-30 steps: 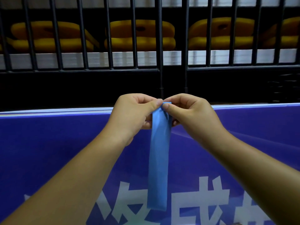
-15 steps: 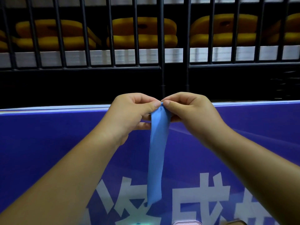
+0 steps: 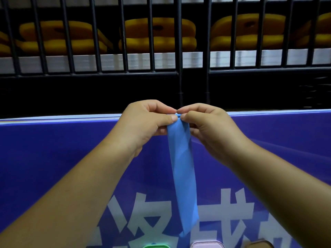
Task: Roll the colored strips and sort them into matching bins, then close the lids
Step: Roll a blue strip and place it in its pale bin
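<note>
A blue strip [image 3: 182, 169] hangs straight down in front of me, held up in the air by its top end. My left hand [image 3: 145, 124] pinches that top end between thumb and forefinger from the left. From the right, my right hand [image 3: 207, 126] pinches the same end, the two sets of fingertips almost touching. The strip's lower end dangles free and swings slightly right. At the bottom edge of the view peek the tops of a green bin [image 3: 155, 246], a pale pink bin [image 3: 207, 245] and a brownish bin [image 3: 259, 243].
A blue board with white lettering [image 3: 53, 158] stands upright behind the strip. Beyond it runs a black barred fence [image 3: 180, 51], with yellow foam shapes [image 3: 157, 34] stacked on a shelf behind the bars.
Both hands stayed at the strip's top end, working it between the fingertips. The hanging end swung from left to right. The view dipped, so the bin tops came into sight.
</note>
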Available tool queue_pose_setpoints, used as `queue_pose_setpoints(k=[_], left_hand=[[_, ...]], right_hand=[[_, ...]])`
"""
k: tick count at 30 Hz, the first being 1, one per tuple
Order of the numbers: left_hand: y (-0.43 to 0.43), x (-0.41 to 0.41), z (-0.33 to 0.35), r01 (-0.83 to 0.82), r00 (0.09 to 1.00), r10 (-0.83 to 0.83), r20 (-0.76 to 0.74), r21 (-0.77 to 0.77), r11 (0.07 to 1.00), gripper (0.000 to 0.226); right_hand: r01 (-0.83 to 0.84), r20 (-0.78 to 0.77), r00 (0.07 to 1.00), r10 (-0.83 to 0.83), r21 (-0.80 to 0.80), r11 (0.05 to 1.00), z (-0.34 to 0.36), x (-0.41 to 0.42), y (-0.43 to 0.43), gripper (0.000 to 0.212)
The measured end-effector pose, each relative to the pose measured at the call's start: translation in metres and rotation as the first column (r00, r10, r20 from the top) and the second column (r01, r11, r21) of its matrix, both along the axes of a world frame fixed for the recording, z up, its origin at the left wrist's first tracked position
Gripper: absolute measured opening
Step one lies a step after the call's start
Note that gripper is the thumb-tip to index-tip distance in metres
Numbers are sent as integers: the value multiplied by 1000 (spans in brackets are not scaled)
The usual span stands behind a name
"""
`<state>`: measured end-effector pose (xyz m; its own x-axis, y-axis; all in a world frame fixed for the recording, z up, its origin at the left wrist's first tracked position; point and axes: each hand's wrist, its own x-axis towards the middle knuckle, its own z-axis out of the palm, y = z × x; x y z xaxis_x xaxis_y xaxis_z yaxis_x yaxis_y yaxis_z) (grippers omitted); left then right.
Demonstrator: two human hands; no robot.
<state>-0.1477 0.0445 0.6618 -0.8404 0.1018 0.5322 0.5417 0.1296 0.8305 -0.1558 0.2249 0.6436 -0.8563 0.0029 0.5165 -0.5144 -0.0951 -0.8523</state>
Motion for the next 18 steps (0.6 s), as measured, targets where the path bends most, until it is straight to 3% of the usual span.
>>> queue_pose_setpoints(k=[3,18], left_hand=[[-1,-1,0,10,1000,-10,-1,18,1000,10],[-11,6,2,65,998,-64,-6,66,996,10]], right_hand=[[-8,-39,999,9,16,1000,-1,1,-1,6],[98,-96,993,-74,276,956,12,5,0,14]])
